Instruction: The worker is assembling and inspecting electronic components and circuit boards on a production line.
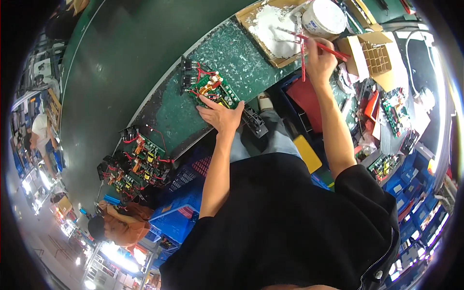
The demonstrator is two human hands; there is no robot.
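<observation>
Resting with thumb and fingers spread wide, the person's left hand touches the near side of a green circuit board on the table; over there, the right hand pinches a red-handled tool, tip by white material in a cardboard tray.

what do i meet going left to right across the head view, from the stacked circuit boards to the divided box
Stacked circuit boards, left hand, white substance in the tray, right hand, divided cardboard box.
</observation>
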